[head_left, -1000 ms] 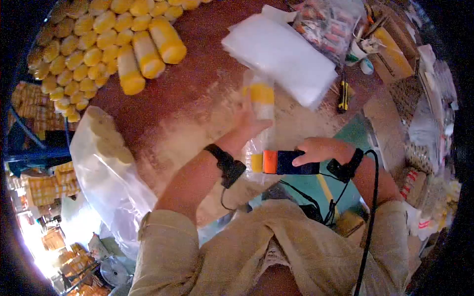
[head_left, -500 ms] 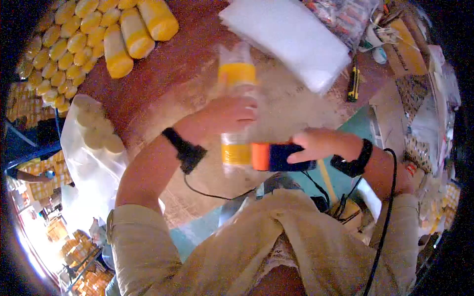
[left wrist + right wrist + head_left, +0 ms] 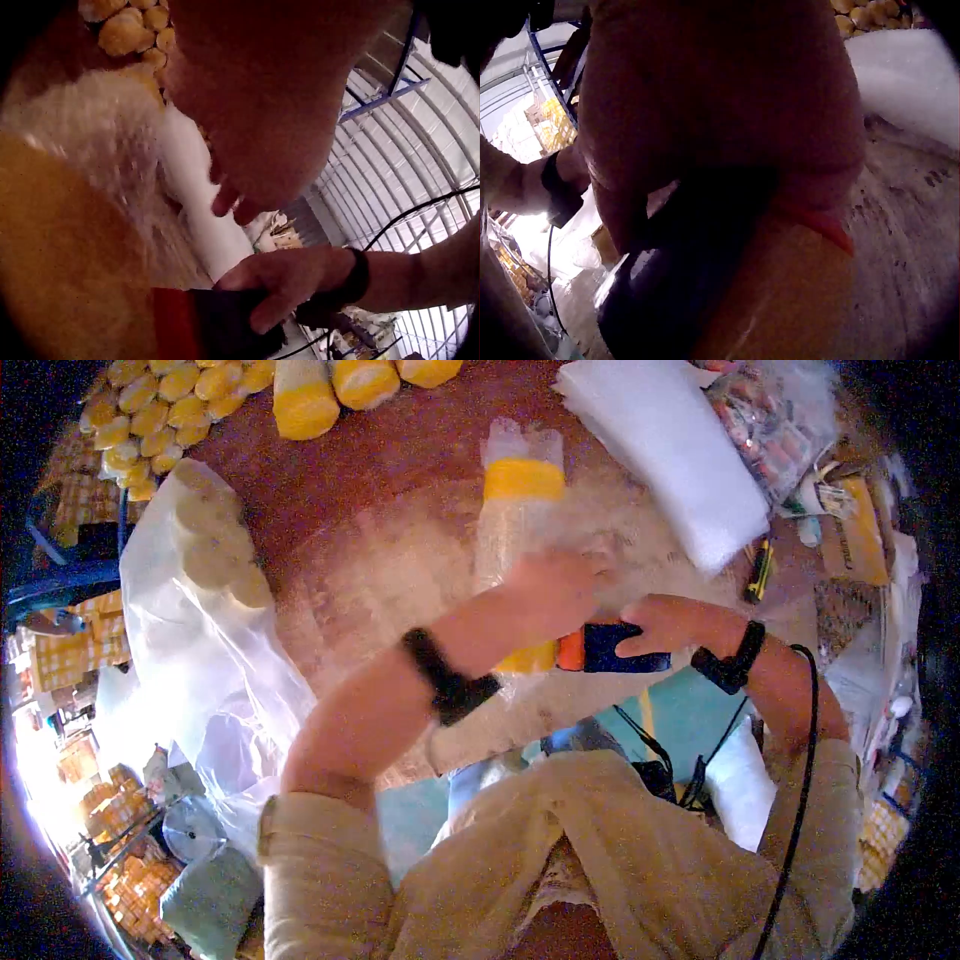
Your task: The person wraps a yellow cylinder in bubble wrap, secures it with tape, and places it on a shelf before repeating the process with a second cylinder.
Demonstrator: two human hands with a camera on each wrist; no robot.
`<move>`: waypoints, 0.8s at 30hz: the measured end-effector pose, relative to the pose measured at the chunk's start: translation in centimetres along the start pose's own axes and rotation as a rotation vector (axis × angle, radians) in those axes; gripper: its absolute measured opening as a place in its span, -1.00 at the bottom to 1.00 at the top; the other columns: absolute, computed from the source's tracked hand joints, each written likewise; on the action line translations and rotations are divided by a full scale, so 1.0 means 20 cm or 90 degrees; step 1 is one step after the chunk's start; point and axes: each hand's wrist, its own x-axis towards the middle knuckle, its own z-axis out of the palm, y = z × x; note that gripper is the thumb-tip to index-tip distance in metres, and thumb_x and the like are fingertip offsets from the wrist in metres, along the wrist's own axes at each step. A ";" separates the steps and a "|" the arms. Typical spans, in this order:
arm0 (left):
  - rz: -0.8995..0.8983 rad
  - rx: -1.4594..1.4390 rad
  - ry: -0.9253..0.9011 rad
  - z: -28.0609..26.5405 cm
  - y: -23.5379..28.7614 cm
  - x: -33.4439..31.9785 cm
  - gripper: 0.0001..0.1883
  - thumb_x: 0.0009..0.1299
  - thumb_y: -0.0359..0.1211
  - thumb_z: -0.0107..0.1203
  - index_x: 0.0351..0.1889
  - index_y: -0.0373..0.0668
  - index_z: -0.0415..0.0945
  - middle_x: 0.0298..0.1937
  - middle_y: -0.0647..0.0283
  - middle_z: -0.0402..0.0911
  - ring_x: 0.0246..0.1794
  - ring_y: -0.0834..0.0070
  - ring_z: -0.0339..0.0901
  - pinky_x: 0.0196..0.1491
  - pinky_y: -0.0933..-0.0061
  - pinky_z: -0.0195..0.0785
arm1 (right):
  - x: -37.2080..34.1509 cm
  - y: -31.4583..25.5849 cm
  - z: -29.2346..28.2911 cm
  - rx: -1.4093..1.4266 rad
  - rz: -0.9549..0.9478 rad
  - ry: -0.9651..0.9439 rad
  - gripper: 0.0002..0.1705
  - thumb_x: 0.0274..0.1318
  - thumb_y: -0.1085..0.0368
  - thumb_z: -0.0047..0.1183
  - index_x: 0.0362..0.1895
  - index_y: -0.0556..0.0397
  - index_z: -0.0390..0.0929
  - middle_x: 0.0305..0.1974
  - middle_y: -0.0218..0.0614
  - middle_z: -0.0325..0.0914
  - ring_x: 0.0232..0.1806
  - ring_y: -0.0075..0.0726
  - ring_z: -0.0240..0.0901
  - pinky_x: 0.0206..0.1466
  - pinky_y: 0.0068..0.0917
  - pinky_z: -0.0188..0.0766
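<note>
A clear plastic-wrapped roll [image 3: 505,530] with a yellow band near each end lies upright in the head view. My left hand [image 3: 560,590], blurred, reaches across its lower middle with fingers pointing right; in the left wrist view the hand [image 3: 262,112] is above the wrapping, its fingertips drooping. My right hand [image 3: 685,625] grips a dark block-shaped tool [image 3: 625,650] with an orange end, thumb over its near side. That orange end meets the roll's lower yellow band [image 3: 527,658]. In the right wrist view the tool [image 3: 697,255] fills the area below my palm.
White foam sheets [image 3: 670,455] lie at the back right, beside a yellow-and-black cutter [image 3: 758,572] and a bag of small packets [image 3: 775,435]. Finished-looking yellow-banded rolls [image 3: 305,405] are stacked at the back left. A large clear plastic bag [image 3: 205,630] stands at the left.
The view has shifted. My left hand has slid from over the roll toward its right side and nearer my right hand. The tool's orange end stays by the lower band.
</note>
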 end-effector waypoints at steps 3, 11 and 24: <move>-0.028 0.111 -0.164 -0.05 0.00 0.00 -0.79 0.17 -0.31 -0.12 -0.28 -0.02 0.50 -0.20 0.25 0.50 -0.08 0.31 0.41 -0.03 0.21 0.29 | 0.00 0.00 0.02 0.029 0.009 -0.005 -0.50 -0.10 -0.03 0.01 -0.24 0.15 0.45 -0.42 0.00 0.49 -0.36 -0.03 0.45 -0.28 -0.23 0.34; -0.098 -0.184 0.206 -0.24 -0.49 -0.73 -0.73 0.29 -0.27 -0.20 -0.42 -0.13 0.54 -0.09 0.23 0.48 0.16 0.20 0.22 0.19 0.21 0.07 | 0.24 -0.58 -0.15 0.224 -0.254 0.063 -0.58 0.00 0.05 -0.04 -0.16 0.11 0.43 -0.45 -0.04 0.50 -0.41 -0.15 0.46 -0.32 -0.27 0.35; -0.073 -0.107 0.245 -0.20 -0.56 -0.83 -0.93 0.11 -0.44 0.12 -0.43 -0.10 0.57 0.05 0.24 0.37 0.33 0.06 -0.11 0.27 0.17 -0.12 | 0.14 -0.35 -0.22 0.075 -0.066 0.000 -0.61 -0.06 0.07 0.01 -0.29 0.16 0.48 -0.44 -0.12 0.53 -0.42 -0.23 0.46 -0.31 -0.34 0.36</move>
